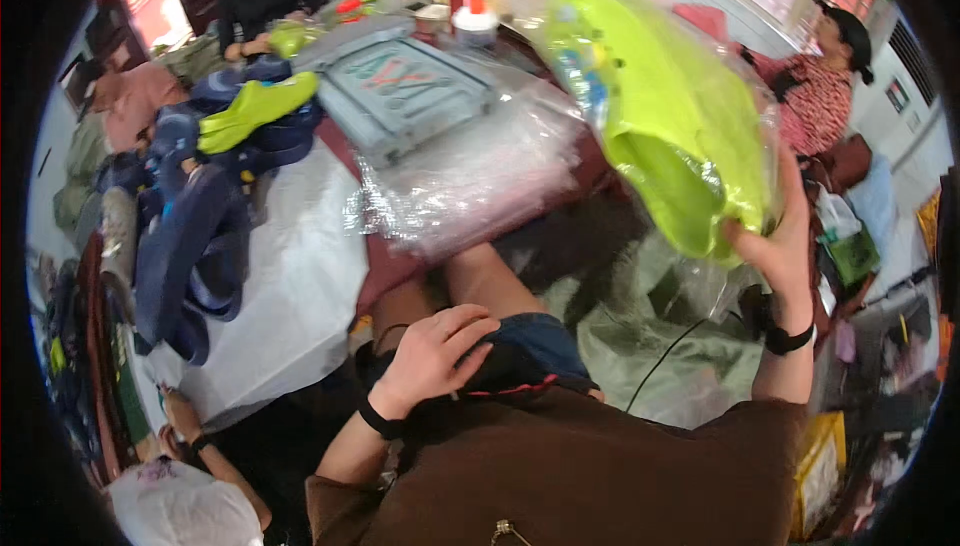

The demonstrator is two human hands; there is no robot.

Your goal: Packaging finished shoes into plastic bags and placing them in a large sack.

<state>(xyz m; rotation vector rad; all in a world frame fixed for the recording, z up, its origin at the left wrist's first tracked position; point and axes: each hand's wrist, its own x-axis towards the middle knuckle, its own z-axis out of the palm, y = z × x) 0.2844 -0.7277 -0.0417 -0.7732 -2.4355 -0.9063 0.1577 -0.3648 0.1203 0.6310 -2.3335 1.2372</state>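
One green shoe [670, 116] in a clear bag [712, 281] is up in the air, off the table [376, 276], near its right side. The right hand [782, 246] pinches the shoe and bag at the low end, thumb in front; I can't see all the other fingers. The left hand [437, 354] is by the lap, its fingers loosely bent, and I see nothing in it. A pile of clear bags [490, 181] lies at the table's near edge, with a grey tray [400, 91] by its far side. I think the shoe could slip and fall, because the bag looks slick and only one end is held. A bump might slide the pile off the near edge, since thin bags slip easily.
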